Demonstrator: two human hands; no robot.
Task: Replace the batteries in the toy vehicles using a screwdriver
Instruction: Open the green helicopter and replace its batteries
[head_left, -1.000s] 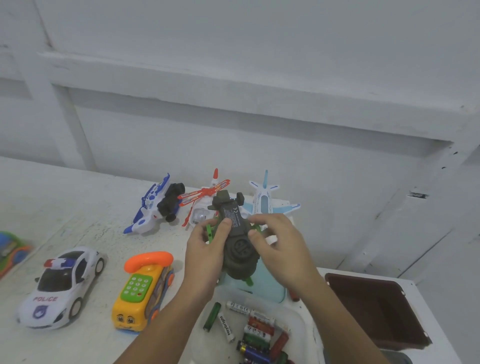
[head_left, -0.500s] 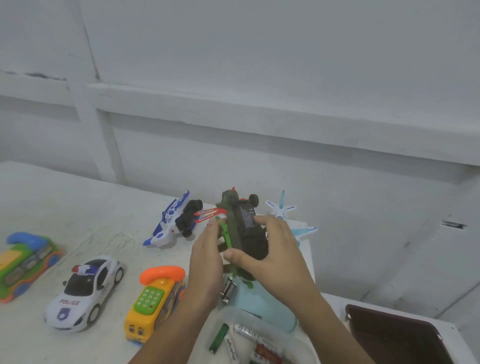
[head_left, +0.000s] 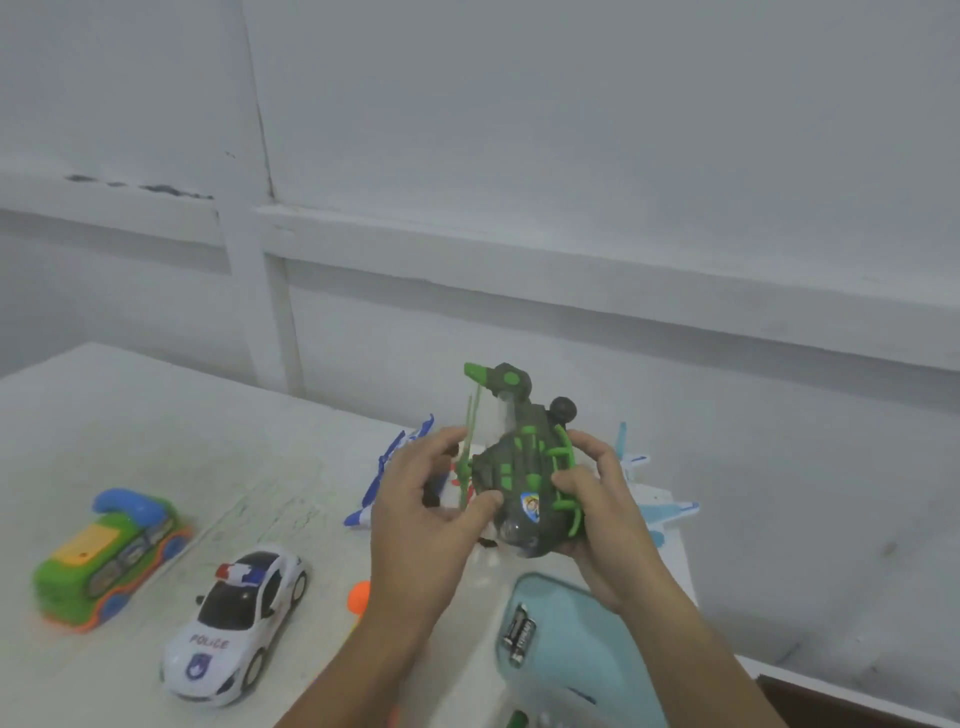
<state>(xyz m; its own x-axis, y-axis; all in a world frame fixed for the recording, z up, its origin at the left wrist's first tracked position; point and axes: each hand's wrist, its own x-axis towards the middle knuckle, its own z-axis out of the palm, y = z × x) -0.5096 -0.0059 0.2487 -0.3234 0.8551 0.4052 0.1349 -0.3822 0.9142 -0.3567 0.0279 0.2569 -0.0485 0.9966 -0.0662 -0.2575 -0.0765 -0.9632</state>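
Wht wall (head_left: 571, 104) w/ ledge (head_left: 571, 260) behind worn table (head_left: 156, 426).

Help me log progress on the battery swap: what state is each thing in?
helicopter: held above the table, tail away
left hand: holds helicopter
right hand: grips helicopter
police car: standing on its wheels, untouched
green phone toy: on the table, untouched
batteries: lying in the blue tray

Left hand (head_left: 415, 525) plus right hand (head_left: 608, 519), so I'm counting two. One helicopter (head_left: 524, 467) is showing mid-frame. One police car (head_left: 236, 623) and one green phone (head_left: 109, 556) are sitting lower left. A blue-white plane (head_left: 397, 454) and a pale blue plane (head_left: 662, 508) are peeking out, making two. Two batteries (head_left: 522, 631) are lying in one teal tray (head_left: 576, 623), bottom centre.
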